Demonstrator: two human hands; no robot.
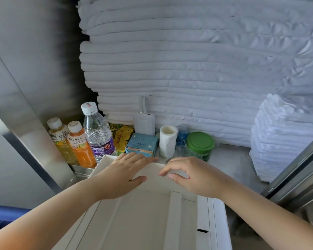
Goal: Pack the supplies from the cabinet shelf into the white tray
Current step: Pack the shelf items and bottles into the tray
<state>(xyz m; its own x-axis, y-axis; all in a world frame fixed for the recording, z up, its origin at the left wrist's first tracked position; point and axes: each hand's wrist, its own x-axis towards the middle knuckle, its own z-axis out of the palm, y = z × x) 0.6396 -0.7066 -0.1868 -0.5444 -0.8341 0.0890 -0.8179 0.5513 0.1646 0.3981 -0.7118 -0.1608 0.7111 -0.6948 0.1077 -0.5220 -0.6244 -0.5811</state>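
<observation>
Two hands hide our white tray (130,222) rim: left hand (123,170) flat, right hand (192,175) loosely curled, empty. We barely see the yellow snack bag (124,136).

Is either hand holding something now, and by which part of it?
Nothing is held. The left hand lies flat, fingers straight, at the far rim of the white tray; the right hand is above the tray with loosely curled fingers, empty.

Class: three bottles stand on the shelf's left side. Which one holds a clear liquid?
The tallest bottle, rightmost of the three, with a purple label. The yellow bottle and orange bottle are shorter, both labelled Mogu Mogu.
</observation>
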